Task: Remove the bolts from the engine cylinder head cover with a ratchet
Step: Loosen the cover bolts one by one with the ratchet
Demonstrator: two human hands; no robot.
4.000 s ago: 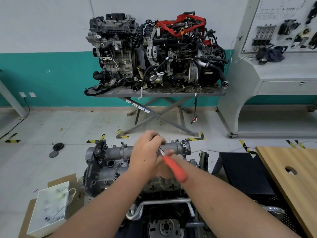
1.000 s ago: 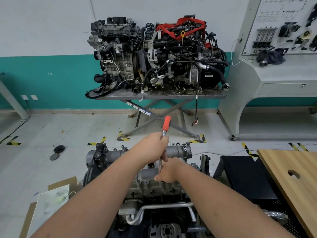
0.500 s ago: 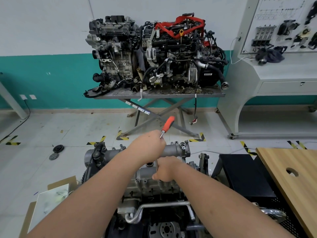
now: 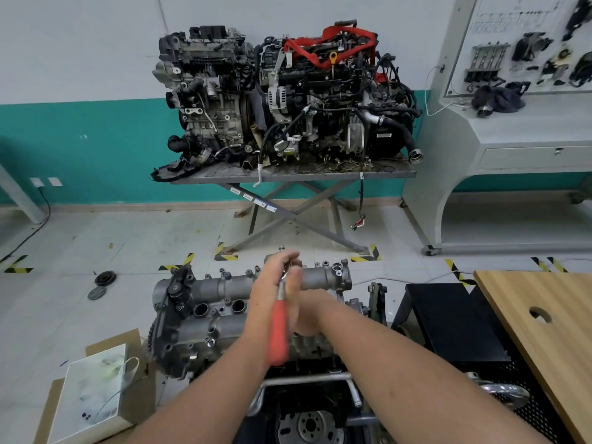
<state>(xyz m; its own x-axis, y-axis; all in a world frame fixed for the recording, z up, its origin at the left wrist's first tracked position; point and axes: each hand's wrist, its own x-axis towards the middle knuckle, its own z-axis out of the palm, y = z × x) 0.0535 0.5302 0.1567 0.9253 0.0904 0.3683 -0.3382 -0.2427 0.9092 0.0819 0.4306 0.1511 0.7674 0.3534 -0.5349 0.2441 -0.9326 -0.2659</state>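
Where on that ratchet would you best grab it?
Probably the red handle, wrapped from the near side: the ratchet lies pointing toward the person, its metal head hidden by the left hand at the cylinder head cover.

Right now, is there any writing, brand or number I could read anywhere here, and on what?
None can be read.
Stickers on the scissor stand's leg: too small.
White label on the black engine part: blurred.
Diagram print on the wall display board: too faint.
Floor tape: yellow-black stripes only, no words.
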